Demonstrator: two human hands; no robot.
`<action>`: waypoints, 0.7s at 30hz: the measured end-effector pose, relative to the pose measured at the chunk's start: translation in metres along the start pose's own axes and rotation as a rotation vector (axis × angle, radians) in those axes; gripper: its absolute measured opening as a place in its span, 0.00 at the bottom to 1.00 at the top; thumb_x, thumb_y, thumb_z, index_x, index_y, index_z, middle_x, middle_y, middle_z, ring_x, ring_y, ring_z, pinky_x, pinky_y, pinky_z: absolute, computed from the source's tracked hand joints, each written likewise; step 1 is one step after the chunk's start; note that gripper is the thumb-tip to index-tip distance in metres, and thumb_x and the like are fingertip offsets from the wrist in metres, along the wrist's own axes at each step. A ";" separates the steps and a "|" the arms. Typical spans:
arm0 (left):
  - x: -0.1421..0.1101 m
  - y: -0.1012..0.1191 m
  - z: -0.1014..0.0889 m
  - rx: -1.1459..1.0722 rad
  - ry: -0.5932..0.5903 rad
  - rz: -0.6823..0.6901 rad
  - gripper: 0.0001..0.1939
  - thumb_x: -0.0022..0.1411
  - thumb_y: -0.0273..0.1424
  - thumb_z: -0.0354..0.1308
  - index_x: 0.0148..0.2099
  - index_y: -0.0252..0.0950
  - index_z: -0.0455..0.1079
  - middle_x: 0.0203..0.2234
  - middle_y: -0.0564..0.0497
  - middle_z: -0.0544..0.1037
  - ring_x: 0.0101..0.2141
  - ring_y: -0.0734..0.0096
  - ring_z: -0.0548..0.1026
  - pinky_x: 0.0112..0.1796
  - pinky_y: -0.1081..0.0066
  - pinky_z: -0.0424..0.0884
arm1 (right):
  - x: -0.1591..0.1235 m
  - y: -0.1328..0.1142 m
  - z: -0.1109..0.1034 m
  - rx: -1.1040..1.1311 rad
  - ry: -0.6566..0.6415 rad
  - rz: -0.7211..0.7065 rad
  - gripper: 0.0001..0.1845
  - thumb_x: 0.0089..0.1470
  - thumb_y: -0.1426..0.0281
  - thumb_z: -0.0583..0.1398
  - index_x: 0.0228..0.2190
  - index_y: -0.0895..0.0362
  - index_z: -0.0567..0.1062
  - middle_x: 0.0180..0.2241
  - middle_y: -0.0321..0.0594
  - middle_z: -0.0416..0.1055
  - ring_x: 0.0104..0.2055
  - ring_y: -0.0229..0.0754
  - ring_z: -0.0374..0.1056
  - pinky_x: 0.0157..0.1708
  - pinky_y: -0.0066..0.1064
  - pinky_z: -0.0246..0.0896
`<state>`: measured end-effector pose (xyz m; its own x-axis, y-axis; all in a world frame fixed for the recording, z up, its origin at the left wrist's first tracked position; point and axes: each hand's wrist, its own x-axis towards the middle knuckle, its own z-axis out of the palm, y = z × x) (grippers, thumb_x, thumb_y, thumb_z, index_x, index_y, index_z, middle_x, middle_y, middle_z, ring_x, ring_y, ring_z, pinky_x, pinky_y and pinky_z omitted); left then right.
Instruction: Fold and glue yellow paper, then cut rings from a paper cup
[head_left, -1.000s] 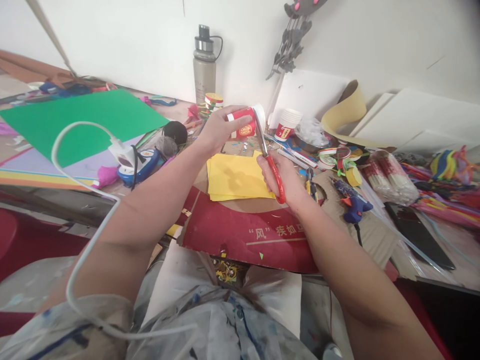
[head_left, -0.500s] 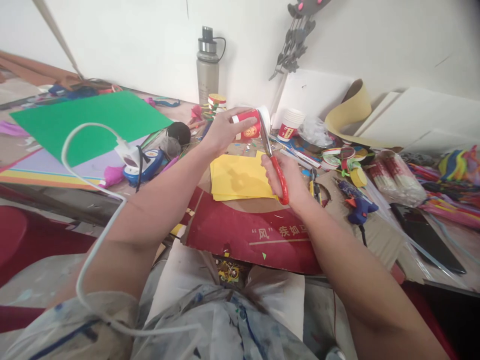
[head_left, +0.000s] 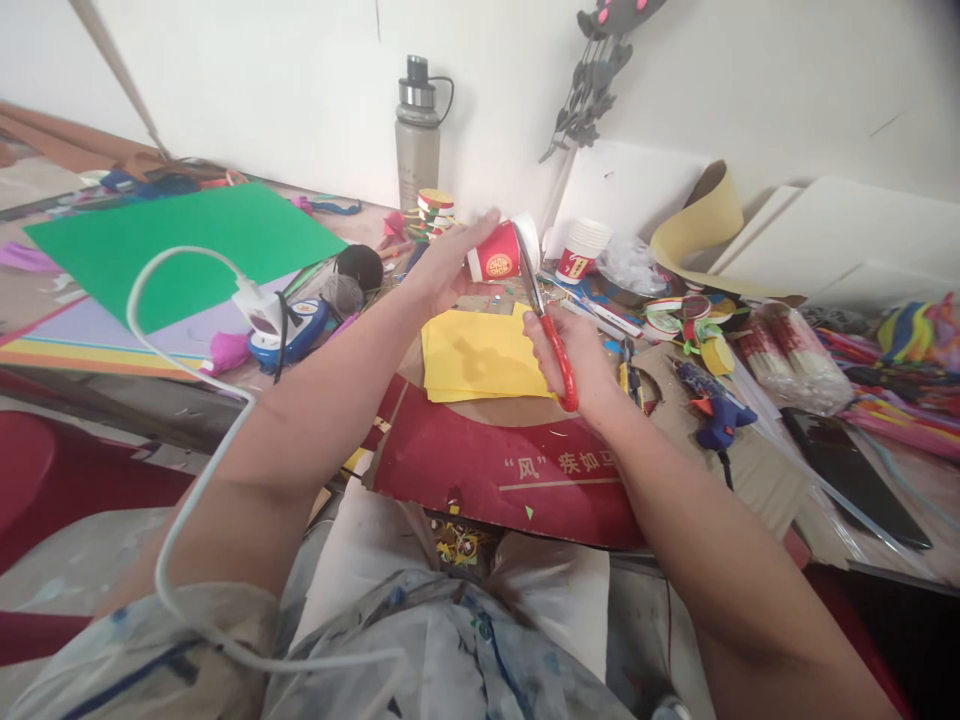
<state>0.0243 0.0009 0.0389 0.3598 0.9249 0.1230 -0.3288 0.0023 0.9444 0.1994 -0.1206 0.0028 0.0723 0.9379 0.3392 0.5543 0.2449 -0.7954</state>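
A red and white paper cup [head_left: 501,255] lies sideways in the air above the table, its white end to the right. My left hand [head_left: 448,265] holds it from the left, with fingers along the top and the thumb side below. My right hand [head_left: 583,352] grips red-handled scissors [head_left: 561,362]. Their blades point up and lie against the cup near its white end. How far the blades are apart is unclear. Under the hands is a stack of yellow paper [head_left: 480,355], partly on a dark red printed board [head_left: 465,460].
White paper cups [head_left: 583,250] stand stacked behind the scissors. A grey bottle [head_left: 417,150] stands by the wall. On the right are a blue glue gun [head_left: 720,415] and a black phone [head_left: 855,475]. Green card [head_left: 187,245] lies left; a white cable [head_left: 169,520] crosses my left arm.
The fingers of my left hand have shifted off the cup's front to its upper edge, and more of the gold print shows. The scissors stay almost in place.
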 end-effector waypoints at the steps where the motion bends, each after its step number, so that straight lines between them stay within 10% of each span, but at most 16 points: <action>1: 0.000 0.001 0.000 0.004 -0.010 -0.018 0.21 0.65 0.46 0.72 0.50 0.34 0.79 0.41 0.41 0.85 0.47 0.48 0.87 0.49 0.48 0.86 | 0.000 0.000 0.000 -0.004 -0.003 -0.003 0.30 0.60 0.38 0.61 0.26 0.50 0.65 0.20 0.33 0.59 0.23 0.39 0.57 0.20 0.32 0.51; 21: 0.007 -0.002 -0.006 0.140 -0.027 0.102 0.20 0.62 0.44 0.75 0.48 0.35 0.79 0.38 0.46 0.86 0.44 0.59 0.87 0.43 0.65 0.86 | 0.002 0.006 0.004 0.083 -0.059 0.001 0.33 0.60 0.35 0.62 0.29 0.48 0.60 0.20 0.28 0.55 0.19 0.36 0.53 0.17 0.30 0.49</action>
<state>0.0219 0.0094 0.0361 0.3543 0.9073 0.2265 -0.2406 -0.1456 0.9597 0.1995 -0.1165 -0.0037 0.0225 0.9505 0.3099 0.4836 0.2610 -0.8355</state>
